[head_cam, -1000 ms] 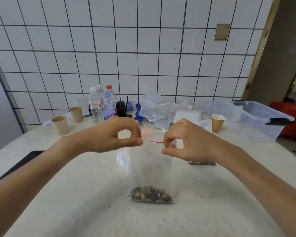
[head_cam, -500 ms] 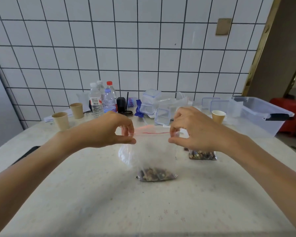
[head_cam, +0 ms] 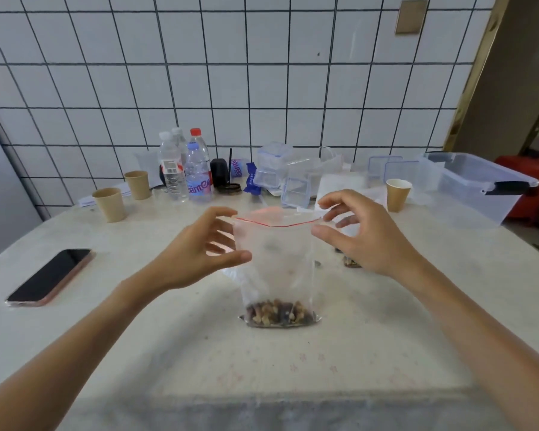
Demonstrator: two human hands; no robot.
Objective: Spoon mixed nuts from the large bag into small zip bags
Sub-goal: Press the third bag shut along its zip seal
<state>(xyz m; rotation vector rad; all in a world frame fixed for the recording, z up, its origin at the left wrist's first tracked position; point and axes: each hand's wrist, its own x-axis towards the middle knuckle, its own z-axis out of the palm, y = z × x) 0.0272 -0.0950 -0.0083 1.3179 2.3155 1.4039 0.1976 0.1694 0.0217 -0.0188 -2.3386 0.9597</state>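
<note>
Small clear zip bag with red seal line (head_cam: 276, 262) stands upright on pale stone table (head_cam: 137, 337), mixed nuts (head_cam: 279, 313) filling bottom only. Your left hand (head_cam: 199, 253) and right hand (head_cam: 361, 234) flank bag top, fingers spread wide, gripping nothing. Half second earlier, both hands pinched seal, bag lifted. Black phone (head_cam: 49, 276) now visible at left.

The pale speckled tabletop (head_cam: 137, 353) lies bare in front of the upright clear zip bag with the red seal line (head_cam: 276, 265), giving open passage from the near edge. To the left, a black phone in a pink case (head_cam: 50, 276) lies flat. Behind, brown paper cups (head_cam: 109, 204), clear plastic water bottles (head_cam: 196, 172) and a large clear plastic storage bin (head_cam: 476, 188) crowd the tiled wall side.
</note>
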